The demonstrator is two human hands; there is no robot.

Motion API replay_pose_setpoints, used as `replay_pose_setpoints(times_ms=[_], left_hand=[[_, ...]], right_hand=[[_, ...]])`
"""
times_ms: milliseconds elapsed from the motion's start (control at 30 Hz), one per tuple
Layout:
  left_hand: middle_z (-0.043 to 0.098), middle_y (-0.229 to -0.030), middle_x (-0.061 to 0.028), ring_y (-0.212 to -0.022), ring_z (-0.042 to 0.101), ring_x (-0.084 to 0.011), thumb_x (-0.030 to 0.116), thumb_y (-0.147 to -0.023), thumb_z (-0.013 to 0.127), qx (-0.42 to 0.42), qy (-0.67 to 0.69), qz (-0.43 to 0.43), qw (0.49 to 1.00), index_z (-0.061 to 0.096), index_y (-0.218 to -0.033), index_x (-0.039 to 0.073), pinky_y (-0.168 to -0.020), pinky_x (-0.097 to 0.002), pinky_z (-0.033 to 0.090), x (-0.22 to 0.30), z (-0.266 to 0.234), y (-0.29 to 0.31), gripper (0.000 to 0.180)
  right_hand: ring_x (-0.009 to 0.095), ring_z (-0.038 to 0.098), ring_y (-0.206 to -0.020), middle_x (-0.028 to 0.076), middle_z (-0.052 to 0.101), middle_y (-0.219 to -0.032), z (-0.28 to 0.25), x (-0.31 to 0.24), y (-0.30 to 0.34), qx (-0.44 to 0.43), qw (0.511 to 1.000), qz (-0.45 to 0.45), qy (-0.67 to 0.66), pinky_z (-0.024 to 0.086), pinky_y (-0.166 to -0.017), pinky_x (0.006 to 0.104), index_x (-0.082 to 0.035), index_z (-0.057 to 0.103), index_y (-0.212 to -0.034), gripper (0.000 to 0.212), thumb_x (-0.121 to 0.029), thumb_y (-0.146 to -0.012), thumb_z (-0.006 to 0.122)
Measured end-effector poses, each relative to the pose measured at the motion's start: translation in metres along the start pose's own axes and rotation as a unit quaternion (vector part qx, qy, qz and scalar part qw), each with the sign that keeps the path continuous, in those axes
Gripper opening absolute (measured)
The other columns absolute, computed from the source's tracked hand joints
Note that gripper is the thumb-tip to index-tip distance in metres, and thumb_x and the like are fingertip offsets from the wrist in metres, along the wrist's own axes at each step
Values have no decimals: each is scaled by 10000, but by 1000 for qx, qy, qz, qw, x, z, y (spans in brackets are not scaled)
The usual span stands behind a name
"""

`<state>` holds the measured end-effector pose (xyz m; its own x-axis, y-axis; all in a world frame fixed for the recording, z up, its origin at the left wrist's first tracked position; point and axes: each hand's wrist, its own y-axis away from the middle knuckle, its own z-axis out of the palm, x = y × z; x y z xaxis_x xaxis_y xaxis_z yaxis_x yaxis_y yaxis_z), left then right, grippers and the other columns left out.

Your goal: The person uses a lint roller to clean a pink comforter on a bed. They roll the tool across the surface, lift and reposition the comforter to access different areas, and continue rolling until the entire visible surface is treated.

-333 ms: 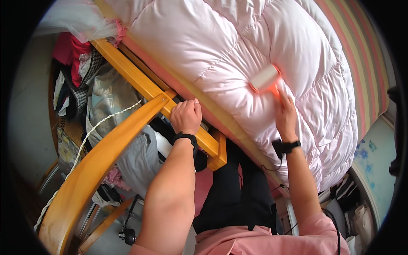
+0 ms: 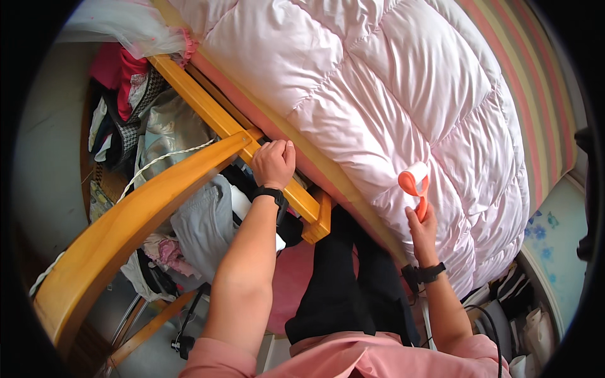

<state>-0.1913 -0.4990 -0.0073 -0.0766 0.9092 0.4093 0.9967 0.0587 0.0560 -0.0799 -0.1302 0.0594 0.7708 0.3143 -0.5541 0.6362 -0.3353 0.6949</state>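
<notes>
My right hand [image 2: 425, 232] is closed around the orange handle of a lint roller [image 2: 416, 181]. The roller has a white cylinder and points away from me, its orange end ring toward my view. It is over the near right part of a puffy pale pink quilt [image 2: 353, 120]; whether it touches the fabric I cannot tell. On the left, my left hand [image 2: 273, 162] has its fingers wrapped over a yellow-brown wooden rail [image 2: 201, 104] that runs along the side of the bed. Both wrists wear black bands.
A curved wooden armrest [image 2: 145, 205] meets the rail, with a white twisted cord [image 2: 157, 159] beside it. Heaped clothes [image 2: 201, 214] lie beyond it. Striped bedding [image 2: 535, 82] shows at the far right. Folded items [image 2: 510, 283] fill a space at lower right.
My right hand has drawn back toward me with the lint roller, whose cylinder has swung from side-on to nearly end-on. My left hand keeps its hold on the rail.
</notes>
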Motion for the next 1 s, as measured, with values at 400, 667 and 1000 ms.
replay_pose_setpoints(times_ms=[400,667,1000], left_hand=[[492,-666,18,-596,458,-89,242,-1060,516,115,652,-414,625,627,-911,17,-588,-238,383,125,-43,6,291],[455,-648,27,-589,379,-76,191,-1042,543,134,408,-242,870,643,-787,-17,-554,-269,326,160,-22,23,344],[550,-664,8,-608,494,-83,288,-1086,505,-60,364,-264,891,696,-875,-5,-586,-265,403,137,-30,56,408]], right_hand=[[43,492,-522,-22,577,-690,71,-101,103,-288,878,101,-370,362,-454,213,-18,680,-976,272,-273,-959,774],[10,478,-538,-39,619,-721,57,-91,120,-210,900,104,-366,365,-479,206,-28,660,-920,168,-140,-929,785],[63,431,-437,-13,548,-596,51,-72,43,-145,884,110,-430,314,-415,235,-35,655,-861,304,-296,-1016,662]])
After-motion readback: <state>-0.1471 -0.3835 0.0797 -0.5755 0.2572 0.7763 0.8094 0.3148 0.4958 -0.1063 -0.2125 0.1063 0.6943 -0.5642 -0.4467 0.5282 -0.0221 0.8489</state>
